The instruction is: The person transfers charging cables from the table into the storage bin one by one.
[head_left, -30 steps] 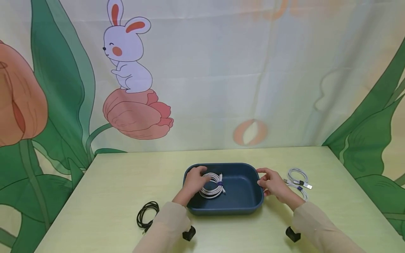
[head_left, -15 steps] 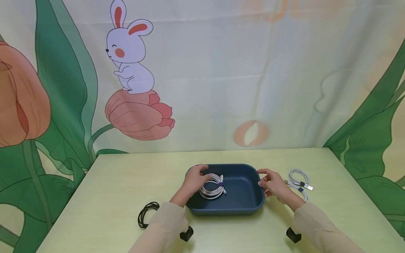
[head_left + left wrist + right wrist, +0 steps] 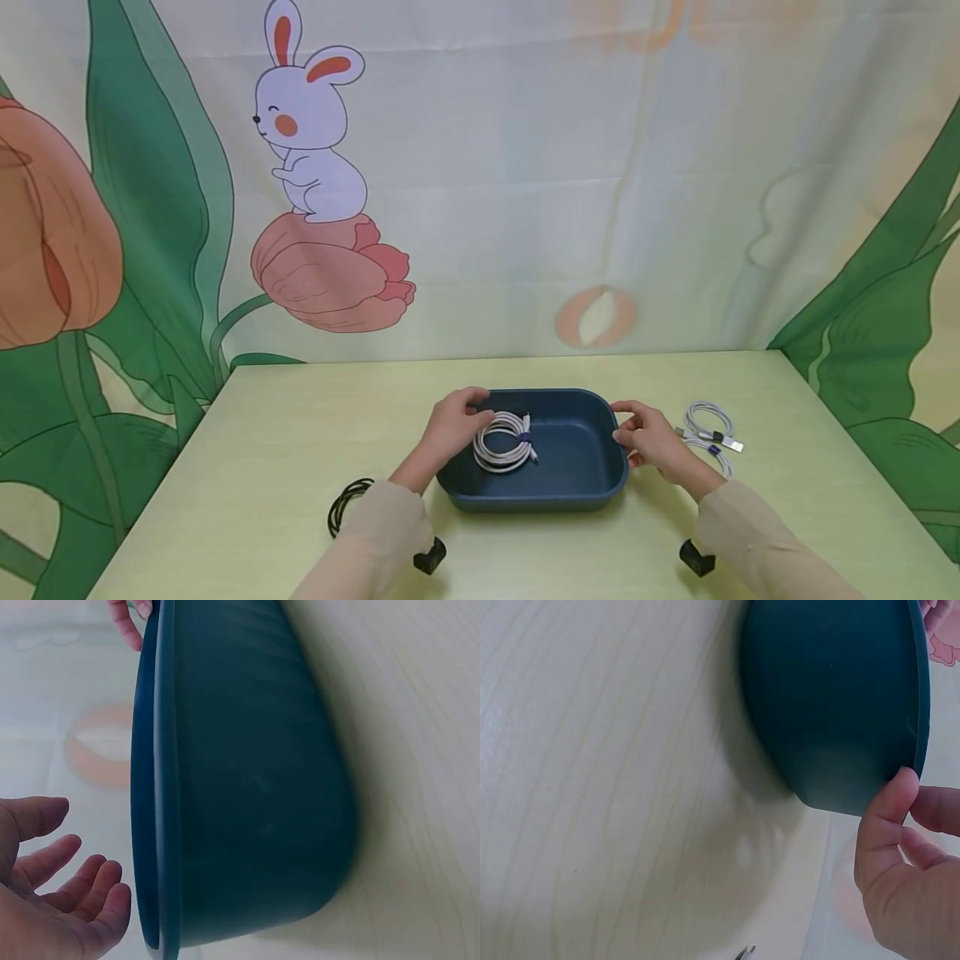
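A dark blue rectangular bin (image 3: 532, 503) sits on the table with a coiled white cable (image 3: 480, 457), bound by a purple strap, inside at its left. My left hand (image 3: 448, 432) hovers at the bin's left rim, thumb near the coil. In the left wrist view, the fingers of this hand (image 3: 75, 911) are spread and loosely bent beside the rim, holding nothing. My right hand (image 3: 654, 440) grips the bin's right wall. The right wrist view shows its thumb (image 3: 896, 799) outside the rim, with the fingers on the other side.
Two coiled white cables, the upper with a USB plug (image 3: 733, 446) and the lower with a blue strap (image 3: 715, 450), lie right of the bin. A coiled black cable (image 3: 335, 510) lies at left, partly behind the left sleeve (image 3: 375, 533). A printed curtain (image 3: 487, 208) hangs behind the table.
My left hand has drawn back leftward from the white coil, which stays in the bin. The left sleeve now covers more of the black cable. My right hand keeps its hold on the rim.
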`<action>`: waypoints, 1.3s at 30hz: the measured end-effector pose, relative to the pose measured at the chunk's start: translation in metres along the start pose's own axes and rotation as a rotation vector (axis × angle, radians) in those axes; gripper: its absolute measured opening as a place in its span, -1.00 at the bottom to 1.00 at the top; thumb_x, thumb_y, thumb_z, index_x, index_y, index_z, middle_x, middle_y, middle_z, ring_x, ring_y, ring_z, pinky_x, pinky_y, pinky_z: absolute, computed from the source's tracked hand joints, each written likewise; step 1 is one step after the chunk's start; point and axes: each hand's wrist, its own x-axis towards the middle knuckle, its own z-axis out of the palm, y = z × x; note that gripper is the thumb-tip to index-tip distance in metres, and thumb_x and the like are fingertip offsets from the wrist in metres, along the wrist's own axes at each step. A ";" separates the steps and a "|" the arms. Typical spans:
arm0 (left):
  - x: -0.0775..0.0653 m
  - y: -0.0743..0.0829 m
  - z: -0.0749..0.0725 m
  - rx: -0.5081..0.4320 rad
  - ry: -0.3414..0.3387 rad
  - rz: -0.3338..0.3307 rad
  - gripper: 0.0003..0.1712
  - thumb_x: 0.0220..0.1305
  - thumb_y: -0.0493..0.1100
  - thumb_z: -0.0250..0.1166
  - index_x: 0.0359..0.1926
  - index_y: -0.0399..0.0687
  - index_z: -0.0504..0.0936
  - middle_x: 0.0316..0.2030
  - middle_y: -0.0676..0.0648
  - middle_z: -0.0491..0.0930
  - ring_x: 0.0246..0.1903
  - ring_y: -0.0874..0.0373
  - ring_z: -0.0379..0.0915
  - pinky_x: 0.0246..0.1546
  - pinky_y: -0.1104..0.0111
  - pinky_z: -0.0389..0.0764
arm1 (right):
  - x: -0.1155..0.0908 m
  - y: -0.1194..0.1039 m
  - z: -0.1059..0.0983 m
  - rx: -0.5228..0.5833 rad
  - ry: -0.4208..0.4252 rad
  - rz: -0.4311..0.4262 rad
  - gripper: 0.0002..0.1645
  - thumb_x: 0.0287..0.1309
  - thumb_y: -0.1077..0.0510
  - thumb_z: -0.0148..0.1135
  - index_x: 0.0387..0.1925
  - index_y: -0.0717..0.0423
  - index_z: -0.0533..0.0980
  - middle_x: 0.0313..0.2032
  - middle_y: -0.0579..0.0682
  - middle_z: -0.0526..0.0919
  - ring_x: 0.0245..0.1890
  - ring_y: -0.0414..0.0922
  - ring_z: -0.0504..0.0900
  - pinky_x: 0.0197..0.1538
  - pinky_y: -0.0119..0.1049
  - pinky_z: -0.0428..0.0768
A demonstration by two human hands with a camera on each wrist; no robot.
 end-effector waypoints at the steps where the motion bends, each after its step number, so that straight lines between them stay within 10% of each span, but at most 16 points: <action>1: 0.000 0.000 -0.001 0.004 0.002 0.003 -0.61 0.11 -0.20 0.20 0.01 -0.18 0.48 -0.03 -0.19 0.49 -0.08 -0.06 0.44 -0.09 0.18 0.47 | 0.000 -0.001 0.000 0.001 0.001 0.001 -0.45 0.07 0.39 -0.03 0.15 0.23 0.21 -0.47 0.01 0.34 -0.64 -0.16 0.37 -0.62 -0.36 0.45; 39: -0.016 -0.013 -0.038 -0.001 0.001 0.000 -0.65 0.11 -0.20 0.20 -0.04 -0.15 0.51 -0.14 -0.11 0.55 -0.14 0.00 0.48 -0.17 0.24 0.53 | -0.005 -0.004 0.001 -0.002 -0.017 -0.020 -0.43 0.09 0.38 -0.01 0.18 0.28 0.17 -0.48 0.00 0.34 -0.65 -0.16 0.39 -0.64 -0.34 0.45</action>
